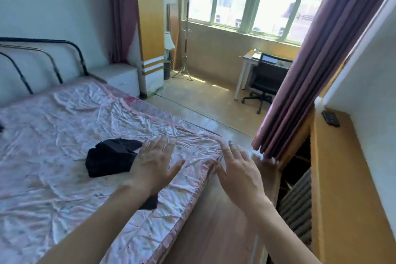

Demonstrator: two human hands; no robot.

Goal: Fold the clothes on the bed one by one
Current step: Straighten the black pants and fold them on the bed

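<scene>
A crumpled dark garment (110,157) lies on the pink, wrinkled bed cover (64,126) near the bed's right edge. A second dark bit of cloth (151,202) shows under my left forearm. My left hand (155,162) hovers palm down just right of the dark garment, fingers spread and straight, holding nothing. My right hand (237,170) is held over the bed's corner and the floor beside it, fingers also spread and empty. Whether either hand touches the cover is unclear.
A metal headboard (42,60) and white nightstand (120,77) stand at the back. Purple curtain (317,70) and a yellow shelf unit (334,178) are close on the right. A desk with black office chair (263,83) stands by the window. Wooden floor runs beside the bed.
</scene>
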